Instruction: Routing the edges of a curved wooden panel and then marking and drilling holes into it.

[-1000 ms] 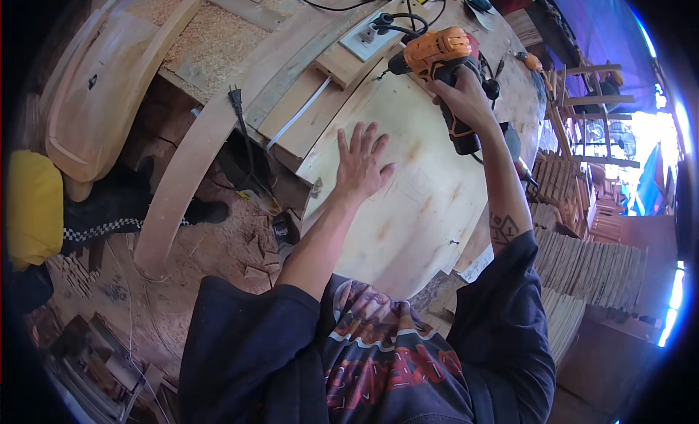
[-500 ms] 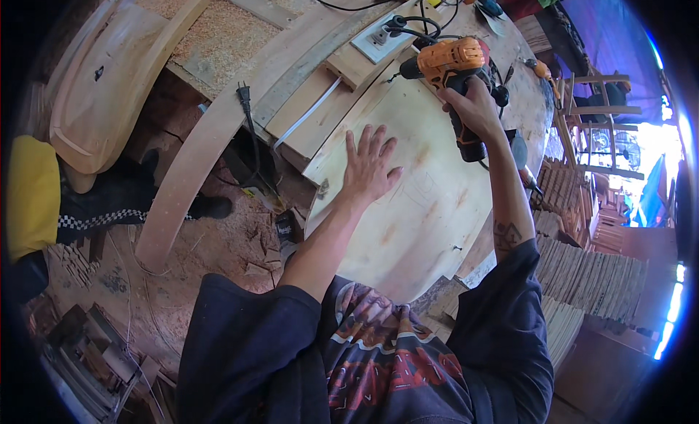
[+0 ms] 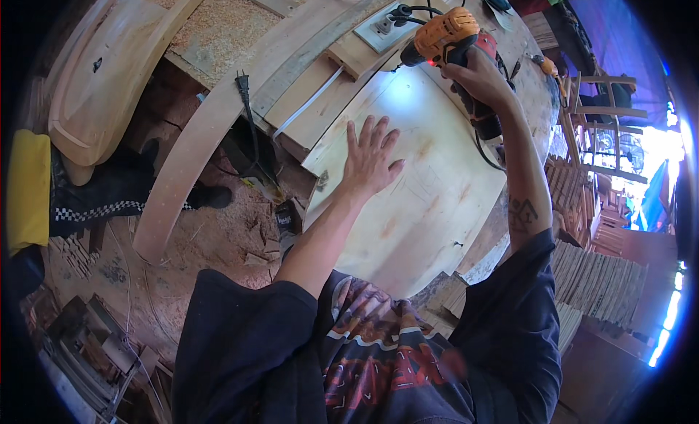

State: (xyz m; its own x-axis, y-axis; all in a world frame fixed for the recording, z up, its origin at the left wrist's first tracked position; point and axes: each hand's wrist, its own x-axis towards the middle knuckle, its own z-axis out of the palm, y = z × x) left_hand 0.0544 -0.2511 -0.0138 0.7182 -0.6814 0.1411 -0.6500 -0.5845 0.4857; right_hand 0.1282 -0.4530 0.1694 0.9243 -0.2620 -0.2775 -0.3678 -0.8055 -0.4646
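My right hand (image 3: 482, 80) is wrapped round the handle of an orange and black cordless drill (image 3: 447, 35). The drill's nose points left and down at the far edge of a pale wooden panel (image 3: 411, 213), where a small dark screw or bit tip shows; whether it touches the wood I cannot tell. A bright spot of light from the drill falls on the panel. My left hand (image 3: 370, 162) lies flat on the panel with its fingers spread, holding nothing. A dark screw (image 3: 458, 243) stands in the panel's near right part.
Beyond the panel sit a white power outlet (image 3: 382, 30) and black cords. A loose plug (image 3: 242, 87) hangs over a curved wooden strip (image 3: 191, 151) at left. A person's dark-clad leg (image 3: 109, 194) is at far left. Stacked wood slats (image 3: 601, 282) stand at right.
My right hand and the drill have shifted slightly away from me, with the drill's nose tilted further down. The drill's light has come on. My left hand stays flat on the panel.
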